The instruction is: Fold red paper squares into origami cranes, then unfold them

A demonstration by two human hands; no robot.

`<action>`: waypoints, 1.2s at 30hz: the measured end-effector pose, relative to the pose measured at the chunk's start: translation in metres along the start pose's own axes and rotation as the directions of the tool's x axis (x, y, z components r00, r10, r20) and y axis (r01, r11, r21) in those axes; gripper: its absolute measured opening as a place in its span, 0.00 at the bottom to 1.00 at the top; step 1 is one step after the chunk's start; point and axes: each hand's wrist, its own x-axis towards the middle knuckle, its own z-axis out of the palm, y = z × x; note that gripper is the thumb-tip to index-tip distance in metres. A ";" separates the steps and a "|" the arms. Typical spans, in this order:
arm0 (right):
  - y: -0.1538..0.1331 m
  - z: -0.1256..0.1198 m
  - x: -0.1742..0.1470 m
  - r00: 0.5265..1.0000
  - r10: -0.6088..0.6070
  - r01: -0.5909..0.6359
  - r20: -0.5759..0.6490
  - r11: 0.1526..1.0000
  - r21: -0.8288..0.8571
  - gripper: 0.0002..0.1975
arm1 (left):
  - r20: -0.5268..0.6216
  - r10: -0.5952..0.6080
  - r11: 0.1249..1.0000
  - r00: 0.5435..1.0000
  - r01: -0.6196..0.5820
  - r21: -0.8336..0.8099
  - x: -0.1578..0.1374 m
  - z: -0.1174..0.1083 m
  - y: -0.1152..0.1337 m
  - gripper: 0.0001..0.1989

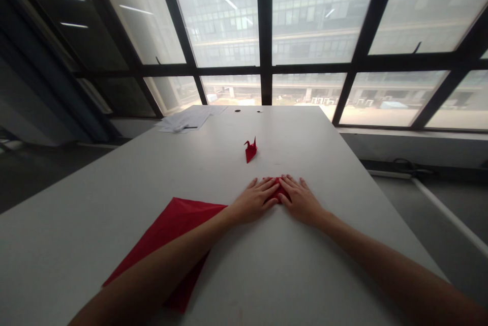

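Note:
A small piece of folded red paper [282,195] lies flat on the white table, mostly covered by my two hands. My left hand [254,199] rests on its left side with the fingers stretched out. My right hand [300,198] lies on its right side, fingers spread, the tips close to those of the left. Just beyond the hands stands a red origami crane [250,151]. Under my left forearm is a larger sheet of red paper [163,227], partly hidden by the arm.
The white table [297,132] reaches toward tall windows with dark frames [266,36]. Loose white papers [183,120] with a dark pen [191,127] on them lie at the far left. Its right edge runs past my right forearm. A dark curtain [49,61] hangs at left.

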 end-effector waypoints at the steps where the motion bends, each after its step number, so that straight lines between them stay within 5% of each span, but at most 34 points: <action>1: 0.000 0.000 0.000 1.000 -0.001 0.001 0.000 1.000 0.000 0.29 | -0.004 0.002 1.000 1.000 -0.002 0.004 0.000 0.000 0.000 0.29; 22: 0.000 0.000 0.000 1.000 -0.013 0.013 -0.015 1.000 0.001 0.29 | -0.019 0.009 1.000 1.000 -0.009 0.028 -0.001 0.002 -0.001 0.28; 29: -0.002 -0.004 -0.001 0.999 -0.022 0.022 0.024 1.000 -0.002 0.29 | -0.091 -0.094 0.994 0.991 0.089 -0.058 0.001 0.000 -0.004 0.27; 36: -0.002 -0.005 -0.002 0.997 -0.079 0.079 0.026 0.997 0.015 0.28 | -0.035 0.002 0.999 0.999 -0.004 -0.045 0.000 0.002 -0.003 0.26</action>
